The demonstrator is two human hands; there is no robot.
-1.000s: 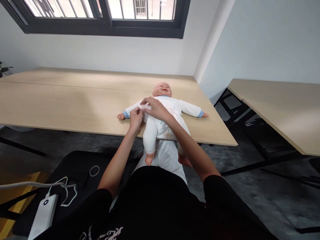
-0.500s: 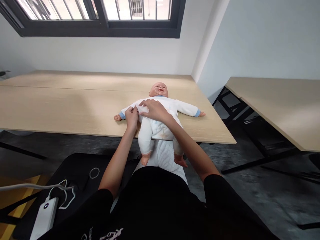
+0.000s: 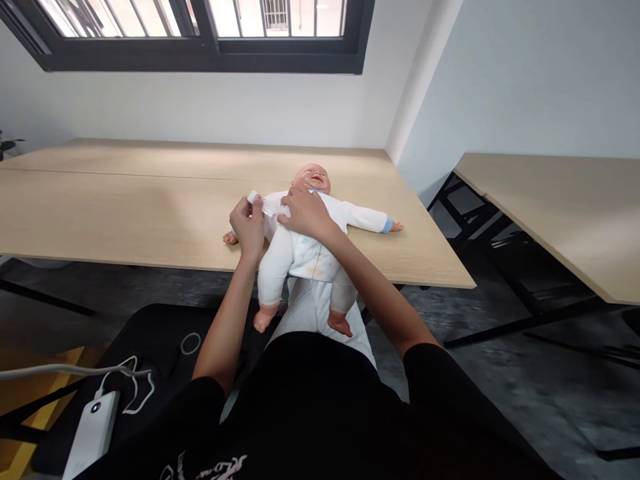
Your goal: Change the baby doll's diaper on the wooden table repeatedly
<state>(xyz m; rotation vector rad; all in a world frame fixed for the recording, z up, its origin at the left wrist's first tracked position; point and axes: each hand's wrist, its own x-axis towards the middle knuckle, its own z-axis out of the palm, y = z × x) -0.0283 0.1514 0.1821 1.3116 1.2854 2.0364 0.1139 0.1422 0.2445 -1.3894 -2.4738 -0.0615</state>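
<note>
A baby doll (image 3: 313,257) is laid face-up at the near edge of the bench (image 3: 150,213), its long axis directed from the far-side head to bare feet hung past the edge. It is placed to the right of the left hand (image 3: 247,223); its midline is approached more nearly by the right hand (image 3: 307,215), rested across the chest. White clothing is worn — blue-cuffed, yellowish-marked at the lower front. In the left grip, a thin white flap (image 3: 253,197) is pinched, raised beside the torso; the right grip is half curled, and whether fabric is held cannot be told. Leftward, a white power bank (image 3: 93,433) is seen.
</note>
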